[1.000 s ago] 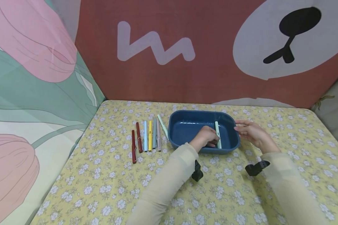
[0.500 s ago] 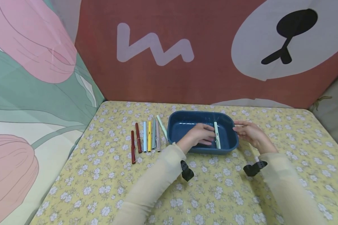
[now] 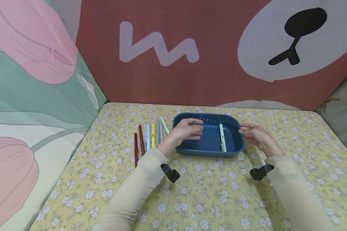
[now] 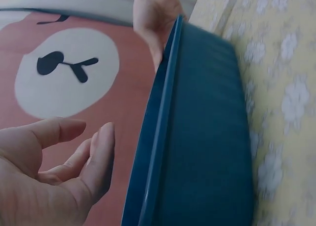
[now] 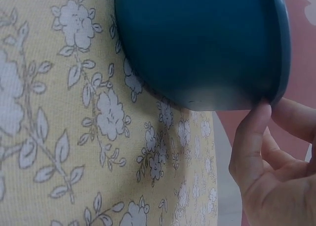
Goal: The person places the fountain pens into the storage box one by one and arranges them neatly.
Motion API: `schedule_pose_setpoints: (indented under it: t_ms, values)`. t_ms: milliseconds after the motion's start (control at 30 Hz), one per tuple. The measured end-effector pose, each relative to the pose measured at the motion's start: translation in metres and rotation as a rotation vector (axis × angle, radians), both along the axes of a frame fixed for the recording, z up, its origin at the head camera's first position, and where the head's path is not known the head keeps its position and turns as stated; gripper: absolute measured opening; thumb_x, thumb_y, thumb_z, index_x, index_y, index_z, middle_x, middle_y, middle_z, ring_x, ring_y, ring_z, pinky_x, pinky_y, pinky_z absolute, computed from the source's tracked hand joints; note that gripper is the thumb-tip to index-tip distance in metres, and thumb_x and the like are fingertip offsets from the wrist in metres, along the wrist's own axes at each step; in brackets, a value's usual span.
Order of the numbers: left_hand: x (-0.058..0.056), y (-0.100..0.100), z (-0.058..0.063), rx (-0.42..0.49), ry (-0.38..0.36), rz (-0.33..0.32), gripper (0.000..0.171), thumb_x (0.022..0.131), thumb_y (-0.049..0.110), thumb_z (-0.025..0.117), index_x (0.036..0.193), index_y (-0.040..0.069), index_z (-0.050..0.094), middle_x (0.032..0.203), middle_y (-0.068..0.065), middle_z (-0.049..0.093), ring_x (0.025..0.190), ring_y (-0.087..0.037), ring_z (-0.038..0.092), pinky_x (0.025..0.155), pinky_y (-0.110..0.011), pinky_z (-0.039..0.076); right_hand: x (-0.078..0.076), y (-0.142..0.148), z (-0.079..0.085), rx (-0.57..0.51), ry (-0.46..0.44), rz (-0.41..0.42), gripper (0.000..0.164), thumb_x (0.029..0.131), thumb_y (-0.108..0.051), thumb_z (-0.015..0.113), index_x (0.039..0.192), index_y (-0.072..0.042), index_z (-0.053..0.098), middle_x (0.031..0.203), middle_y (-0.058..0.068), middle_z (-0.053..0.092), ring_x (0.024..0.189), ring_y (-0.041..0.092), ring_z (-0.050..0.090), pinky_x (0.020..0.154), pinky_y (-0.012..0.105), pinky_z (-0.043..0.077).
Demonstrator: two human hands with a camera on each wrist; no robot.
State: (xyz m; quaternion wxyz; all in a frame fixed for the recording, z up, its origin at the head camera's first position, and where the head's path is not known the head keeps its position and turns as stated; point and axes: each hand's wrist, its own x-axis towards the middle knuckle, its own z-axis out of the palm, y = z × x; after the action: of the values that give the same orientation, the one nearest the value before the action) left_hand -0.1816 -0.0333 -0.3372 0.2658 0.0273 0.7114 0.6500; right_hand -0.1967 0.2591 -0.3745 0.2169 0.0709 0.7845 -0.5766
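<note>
A dark blue rectangular plastic box [image 3: 209, 154] stands on the table, with a pale green pen [image 3: 222, 138] lying inside near its right end. My left hand [image 3: 185, 131] hovers over the box's left side, fingers parted and holding nothing; the left wrist view shows the gap between thumb and fingers [image 4: 101, 157]. At the box's right end, my right hand [image 3: 258, 138] pinches the rim between thumb and fingers, as the right wrist view shows at the corner. Left of the box lies a row of pens, including a yellow pen [image 3: 153, 134], partly hidden by my left forearm.
Two dark red pens [image 3: 136, 147], a light blue pen [image 3: 148, 136], a grey-blue pen, a lilac pen and a light green pen [image 3: 164, 124] make up the row. A floral yellow cloth [image 3: 205, 199] covers the table. A printed red cloth hangs behind it.
My left hand has let go of the pale green pen, leaving it in the box, and moved left, its fingers spreading. My right hand has stayed at the box's rim.
</note>
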Motion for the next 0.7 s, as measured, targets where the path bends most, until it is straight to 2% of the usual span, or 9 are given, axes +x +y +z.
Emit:
schedule_pose_setpoints:
  t_ms: [167, 367, 500, 700]
  values:
    - [-0.003, -0.019, 0.004, 0.015, 0.032, 0.078, 0.041, 0.099, 0.01, 0.051, 0.139, 0.006, 0.047, 0.141, -0.02, 0.048, 0.127, -0.035, 0.051, 0.103, -0.042, 0.051, 0.001, 0.0, 0.0, 0.008, -0.002, -0.003, 0.066, 0.099, -0.022, 0.052, 0.152, -0.002, 0.018, 0.084, -0.024, 0.059, 0.075, -0.006, 0.059, 0.07, 0.013, 0.055]
    - [-0.003, -0.044, 0.009, 0.008, 0.073, 0.136, 0.041, 0.099, 0.009, 0.049, 0.14, 0.006, 0.045, 0.14, -0.019, 0.049, 0.126, -0.036, 0.051, 0.104, -0.041, 0.05, 0.001, 0.0, 0.001, 0.035, 0.0, 0.003, 0.066, 0.099, -0.024, 0.052, 0.153, -0.004, 0.019, 0.086, -0.024, 0.057, 0.075, -0.006, 0.058, 0.07, 0.013, 0.054]
    - [-0.002, -0.057, 0.014, 0.014, 0.092, 0.165, 0.042, 0.099, 0.01, 0.049, 0.141, 0.005, 0.044, 0.139, -0.02, 0.049, 0.124, -0.034, 0.053, 0.105, -0.042, 0.05, 0.001, 0.001, 0.002, 0.033, -0.007, -0.006, 0.066, 0.099, -0.024, 0.051, 0.153, -0.004, 0.019, 0.086, -0.025, 0.057, 0.076, -0.007, 0.058, 0.07, 0.013, 0.054]
    - [-0.002, -0.074, 0.018, -0.016, 0.101, 0.174, 0.044, 0.1, 0.01, 0.048, 0.143, 0.006, 0.042, 0.142, -0.02, 0.046, 0.128, -0.035, 0.049, 0.106, -0.041, 0.049, 0.0, 0.0, 0.002, 0.03, -0.016, -0.011, 0.064, 0.099, -0.024, 0.051, 0.152, -0.005, 0.021, 0.085, -0.024, 0.058, 0.075, -0.006, 0.058, 0.071, 0.013, 0.054]
